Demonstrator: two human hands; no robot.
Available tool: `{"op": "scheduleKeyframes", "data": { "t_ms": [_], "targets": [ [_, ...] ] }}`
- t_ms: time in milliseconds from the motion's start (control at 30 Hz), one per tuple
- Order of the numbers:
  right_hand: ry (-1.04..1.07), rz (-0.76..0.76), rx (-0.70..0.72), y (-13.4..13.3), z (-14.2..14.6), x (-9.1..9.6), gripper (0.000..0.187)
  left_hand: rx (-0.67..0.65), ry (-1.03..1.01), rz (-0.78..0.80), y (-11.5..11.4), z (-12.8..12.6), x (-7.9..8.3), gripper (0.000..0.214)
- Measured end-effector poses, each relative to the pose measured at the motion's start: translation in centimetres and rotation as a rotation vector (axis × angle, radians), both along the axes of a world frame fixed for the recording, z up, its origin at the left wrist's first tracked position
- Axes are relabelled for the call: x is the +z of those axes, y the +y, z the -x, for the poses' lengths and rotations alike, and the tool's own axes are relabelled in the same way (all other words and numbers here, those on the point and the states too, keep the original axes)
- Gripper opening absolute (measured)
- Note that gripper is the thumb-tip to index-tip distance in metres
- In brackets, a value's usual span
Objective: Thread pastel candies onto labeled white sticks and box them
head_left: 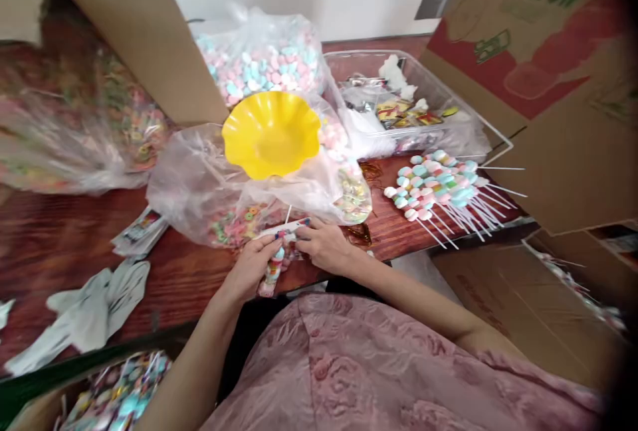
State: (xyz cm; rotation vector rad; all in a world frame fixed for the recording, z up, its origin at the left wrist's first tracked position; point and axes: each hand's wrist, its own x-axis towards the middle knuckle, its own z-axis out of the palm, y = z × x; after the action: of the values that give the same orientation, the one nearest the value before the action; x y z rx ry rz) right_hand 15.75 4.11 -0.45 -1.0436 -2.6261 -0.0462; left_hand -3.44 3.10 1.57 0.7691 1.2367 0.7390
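My left hand (252,271) is closed around a candy skewer in a clear wrapper (273,270), held upright at the table's front edge. My right hand (323,244) pinches the top of the same wrapped skewer, where a white strip with coloured ends (286,227) and a thin white stick show. Both hands sit just in front of a clear plastic bag of ring-shaped candies (224,218). A yellow scalloped bowl (270,132) rests on top of that bag.
A pile of marshmallow skewers (438,185) lies at the right on the wooden table (64,238). Behind are a bag of pastel marshmallows (264,62), a clear tray (448,95), cardboard boxes (553,72), white gloves (90,311) and a box of wrapped skewers (119,394).
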Motion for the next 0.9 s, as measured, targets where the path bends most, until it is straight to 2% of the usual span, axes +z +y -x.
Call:
{"op": "scheduleKeyframes", "data": {
  "t_ms": [67,133,233,267,333,400,433,500,567,700,800,900],
  "targets": [
    [0.014,-0.033,-0.021,1.2,0.4,0.7,0.015,-0.012,-0.006,0.011,-0.2,-0.3,0.5,0.052],
    [0.055,-0.065,-0.029,1.2,-0.1,1.3,0.018,0.006,0.002,-0.012,-0.8,-0.1,1.1,0.05],
    [0.171,-0.101,-0.077,-0.5,-3.2,1.2,0.023,0.074,0.054,-0.052,-2.1,0.9,1.7,0.049],
    [0.233,-0.107,-0.154,-1.1,-4.9,0.9,0.026,0.093,0.068,-0.058,-2.4,1.1,1.7,0.05],
    [0.46,-0.121,-0.511,-1.7,-8.6,0.2,0.023,0.109,0.081,-0.061,-2.8,1.1,1.5,0.05],
    [0.385,-0.015,-0.811,-1.5,-11.9,-0.5,0.024,0.093,0.081,-0.068,-2.6,0.3,1.2,0.048],
    [0.357,0.015,-0.855,-1.1,-13.1,-0.8,0.024,0.068,0.075,-0.076,-2.3,-0.3,1.1,0.046],
    [0.289,0.07,-0.877,0.0,-14.3,-1.2,0.022,-0.005,0.041,-0.112,-1.6,-2.1,1.2,0.041],
    [0.237,0.118,-0.852,1.4,-14.3,-1.4,0.019,-0.073,0.0,-0.188,-1.0,-4.0,1.6,0.034],
    [0.168,0.189,-0.863,2.9,-13.3,-1.3,0.017,-0.094,0.0,-0.294,-0.8,-6.1,2.6,0.026],
    [0.183,0.192,-0.918,2.2,-14.0,-1.2,0.017,-0.052,-0.015,-0.15,-1.6,-5.5,2.3,0.034],
    [0.244,0.17,-0.979,0.0,-15.2,-0.7,0.017,0.041,0.005,-0.003,-2.2,-4.2,1.4,0.045]
  ]
}}
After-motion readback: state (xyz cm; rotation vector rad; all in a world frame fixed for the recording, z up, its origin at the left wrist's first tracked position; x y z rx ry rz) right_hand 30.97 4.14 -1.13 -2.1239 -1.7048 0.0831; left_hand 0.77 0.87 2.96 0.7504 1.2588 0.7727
